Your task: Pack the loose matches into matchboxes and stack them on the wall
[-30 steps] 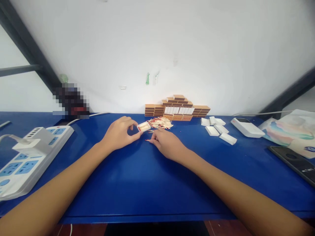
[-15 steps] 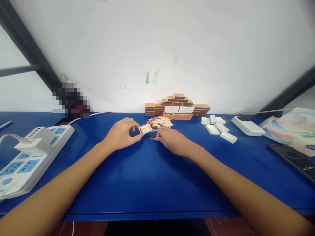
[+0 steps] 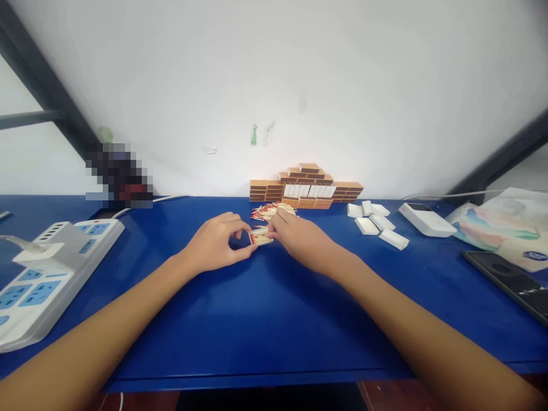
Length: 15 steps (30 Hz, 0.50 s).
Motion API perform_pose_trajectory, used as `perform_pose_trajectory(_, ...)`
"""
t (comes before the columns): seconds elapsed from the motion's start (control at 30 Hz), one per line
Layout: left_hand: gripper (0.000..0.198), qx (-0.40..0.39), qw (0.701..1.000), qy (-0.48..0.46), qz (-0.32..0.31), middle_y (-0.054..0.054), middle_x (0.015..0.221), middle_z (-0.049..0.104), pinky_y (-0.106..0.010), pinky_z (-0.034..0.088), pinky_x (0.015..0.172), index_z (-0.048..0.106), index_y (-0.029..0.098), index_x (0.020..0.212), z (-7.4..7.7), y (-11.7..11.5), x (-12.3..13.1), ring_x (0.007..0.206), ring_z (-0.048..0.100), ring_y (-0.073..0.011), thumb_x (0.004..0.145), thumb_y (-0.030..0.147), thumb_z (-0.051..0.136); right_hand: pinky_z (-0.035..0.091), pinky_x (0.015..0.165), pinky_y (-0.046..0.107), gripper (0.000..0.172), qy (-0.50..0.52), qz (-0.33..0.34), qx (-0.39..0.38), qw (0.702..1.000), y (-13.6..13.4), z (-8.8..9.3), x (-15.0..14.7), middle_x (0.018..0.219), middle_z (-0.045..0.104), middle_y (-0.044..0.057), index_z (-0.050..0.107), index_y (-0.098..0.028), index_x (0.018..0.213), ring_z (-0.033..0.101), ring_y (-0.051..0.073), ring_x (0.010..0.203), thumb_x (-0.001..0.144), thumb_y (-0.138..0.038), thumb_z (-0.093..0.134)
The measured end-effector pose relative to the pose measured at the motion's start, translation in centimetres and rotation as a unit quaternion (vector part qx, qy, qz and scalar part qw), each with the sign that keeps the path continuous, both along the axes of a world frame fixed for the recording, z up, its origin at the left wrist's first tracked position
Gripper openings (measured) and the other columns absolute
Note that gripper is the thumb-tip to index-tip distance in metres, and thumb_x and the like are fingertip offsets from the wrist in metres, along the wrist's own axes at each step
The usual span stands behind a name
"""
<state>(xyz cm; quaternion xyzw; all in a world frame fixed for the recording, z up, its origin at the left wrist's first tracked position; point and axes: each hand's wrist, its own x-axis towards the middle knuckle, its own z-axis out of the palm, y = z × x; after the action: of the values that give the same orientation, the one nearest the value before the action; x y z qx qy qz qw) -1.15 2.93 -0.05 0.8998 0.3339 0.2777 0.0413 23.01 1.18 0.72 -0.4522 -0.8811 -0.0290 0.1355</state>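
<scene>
Between thumb and fingers, my left hand (image 3: 220,242) grips the end of a small white matchbox tray (image 3: 262,240) holding some red-tipped matches. My right hand (image 3: 295,234) is at the tray's right end, its fingers pinched together over it. What those fingertips hold is too hidden to make out; in the earlier frame it was a match. Just behind both hands lies a loose pile of matches (image 3: 268,211), partly covered by my right hand. Against the wall stand stacked brown matchboxes (image 3: 309,177), with white trays set upright among them.
Several white trays (image 3: 379,221) lie to the right of the pile. Beyond them are a white device (image 3: 428,221), a soft pack (image 3: 500,222) and a dark phone (image 3: 505,279). A power strip (image 3: 64,279) with a plugged-in adapter occupies the left of the blue table (image 3: 240,331).
My left hand has brought the tray slightly right and nearer me. My right hand, which held a match in front of the tray, has moved up to the tray's right end.
</scene>
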Motion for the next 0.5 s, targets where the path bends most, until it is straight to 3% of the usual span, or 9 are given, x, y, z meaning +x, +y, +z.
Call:
perform_pose_trajectory(0.23,0.023,0.005,1.0,-0.008,-0.027,-0.002,0.078,0.063,-0.031,0.048,0.068,0.075,0.019,0.101,0.05,-0.53,0.34,0.075,0.059,-0.0173,0.089,0.039,0.073,0.04,0.069,0.03,0.009,-0.009,0.011,-0.031,0.999,-0.88,0.58,-0.64,0.104,0.064,0.009,0.06,-0.017,0.101,0.059,0.019,0.085,0.105,-0.017,0.052)
perform_pose_trajectory(0.5,0.025,-0.005,1.0,-0.008,-0.014,-0.002,0.078,0.064,-0.031,0.047,0.068,0.077,0.021,0.103,0.19,-0.32,0.1,0.074,0.059,-0.0174,0.088,0.04,0.073,0.041,0.073,0.029,0.018,0.087,0.025,-0.034,0.995,-0.43,0.57,-0.04,0.104,0.063,0.008,0.059,-0.019,0.099,0.058,0.018,0.085,0.108,-0.023,0.044)
